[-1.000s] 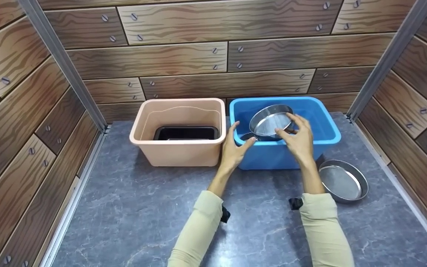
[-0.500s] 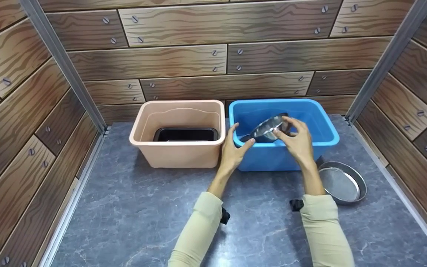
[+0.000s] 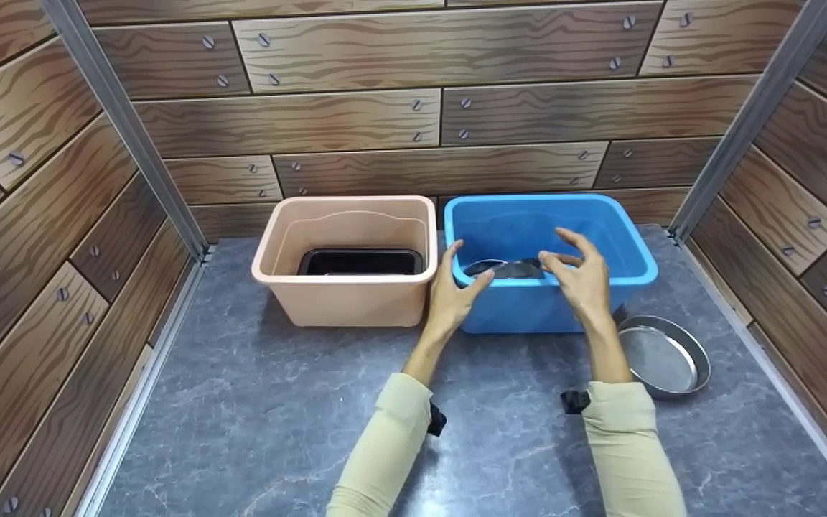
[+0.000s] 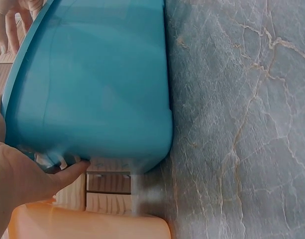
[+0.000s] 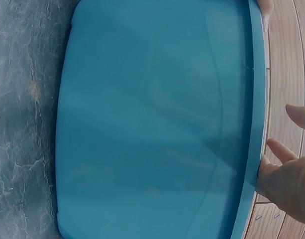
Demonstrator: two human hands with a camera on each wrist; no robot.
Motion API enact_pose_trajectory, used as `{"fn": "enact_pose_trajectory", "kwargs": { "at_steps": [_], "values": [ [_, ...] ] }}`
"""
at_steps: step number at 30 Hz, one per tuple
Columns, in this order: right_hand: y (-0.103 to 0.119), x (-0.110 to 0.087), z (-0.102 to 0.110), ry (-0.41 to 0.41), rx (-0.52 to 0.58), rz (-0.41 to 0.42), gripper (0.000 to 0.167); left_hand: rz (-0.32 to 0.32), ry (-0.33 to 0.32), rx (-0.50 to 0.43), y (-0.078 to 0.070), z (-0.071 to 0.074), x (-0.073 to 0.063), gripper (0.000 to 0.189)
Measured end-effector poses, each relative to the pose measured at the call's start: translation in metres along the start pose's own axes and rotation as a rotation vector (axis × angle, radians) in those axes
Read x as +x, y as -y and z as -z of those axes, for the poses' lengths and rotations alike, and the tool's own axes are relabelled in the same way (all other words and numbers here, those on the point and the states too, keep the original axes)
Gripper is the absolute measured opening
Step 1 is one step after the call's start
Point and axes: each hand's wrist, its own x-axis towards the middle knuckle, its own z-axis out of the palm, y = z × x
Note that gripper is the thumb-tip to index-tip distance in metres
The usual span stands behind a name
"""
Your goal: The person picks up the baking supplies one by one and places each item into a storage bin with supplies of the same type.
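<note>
Pale khaki sleeves (image 3: 377, 449), broad cuffs (image 3: 622, 406), black device (image 3: 436, 420) at each wrist, bare hands (image 3: 449, 303)

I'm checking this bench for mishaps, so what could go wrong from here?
In the head view, the right forearm overlaps the edge of the round pan on the table; pulling back might knock it.

Part of the left hand sits between the blue bin and peach bin, so a sideways shove could pinch it.

metal pan (image 3: 520, 270) in the blue bin (image 3: 528, 309) and black tray (image 3: 361, 262) in the peach bin (image 3: 360, 301), lower parts of both hidden
</note>
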Motion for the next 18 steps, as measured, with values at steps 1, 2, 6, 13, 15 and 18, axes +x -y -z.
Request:
{"fn": "enact_pose_trajectory", "kwargs": {
  "at_steps": [1,2,6,13,15,18],
  "values": [
    [-0.0004,0.0000,-0.0001,0.000,0.004,0.004,0.053,-0.004,0.000,-0.003,0.0000,0.0003,0.0000,0.082],
    [-0.0005,-0.0001,-0.0001,-0.001,0.014,0.008,0.053,-0.005,0.000,-0.003,0.0000,0.0005,-0.0001,0.082],
    [-0.0012,-0.0008,-0.0011,-0.018,0.080,0.023,0.053,-0.007,-0.007,0.000,0.0002,0.0003,-0.0001,0.082],
    [-0.0010,-0.0045,-0.0060,-0.081,0.197,0.061,0.052,-0.013,-0.015,0.005,0.0002,-0.0005,0.0001,0.081],
    [-0.0007,-0.0055,-0.0075,-0.095,0.223,0.066,0.053,-0.014,-0.013,0.002,0.0006,-0.0005,0.0003,0.082],
    [-0.0007,-0.0079,-0.0085,-0.107,0.256,0.079,0.053,-0.015,-0.008,-0.006,0.0008,-0.0005,0.0003,0.084]
  ]
}}
